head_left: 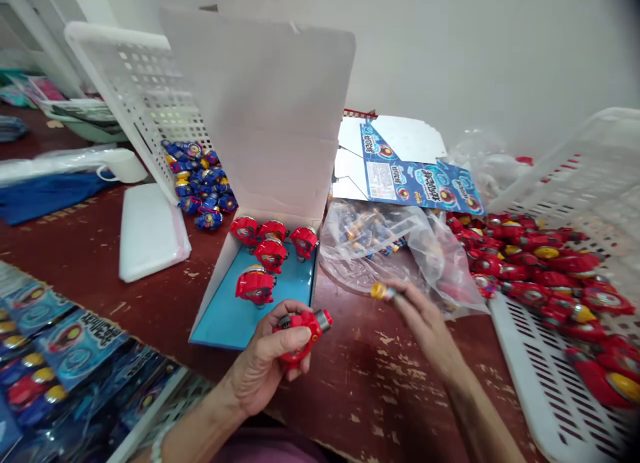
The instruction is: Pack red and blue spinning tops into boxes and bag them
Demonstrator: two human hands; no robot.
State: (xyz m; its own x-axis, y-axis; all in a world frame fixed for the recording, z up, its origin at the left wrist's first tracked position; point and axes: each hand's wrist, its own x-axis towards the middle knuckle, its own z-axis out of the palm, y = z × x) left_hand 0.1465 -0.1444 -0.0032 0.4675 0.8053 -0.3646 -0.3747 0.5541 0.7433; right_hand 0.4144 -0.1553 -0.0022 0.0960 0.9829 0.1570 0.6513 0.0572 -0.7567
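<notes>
My left hand [267, 356] is closed around a red toy launcher [303, 336] with a dark grey end, held above the table in front of the box. To its right, my right hand [423, 316] pinches a small yellow-tipped toy piece [383, 291], partly blurred, near a clear plastic bag [365, 229] of similar small pieces. An open cardboard box [215, 323] with a blue inside stands beyond my left hand, its white lid raised. Several red toys [255, 286] sit in the box, mostly toward its back.
A white basket [520, 363] of red toys lies tipped at right. Another basket [135, 83] with blue toys [203, 183] stands at left, near a white mug [125, 166] and clear plastic sleeves [153, 229]. Printed blue cardboard [420, 176] lies behind. Packaged toys [65, 356] fill the lower left.
</notes>
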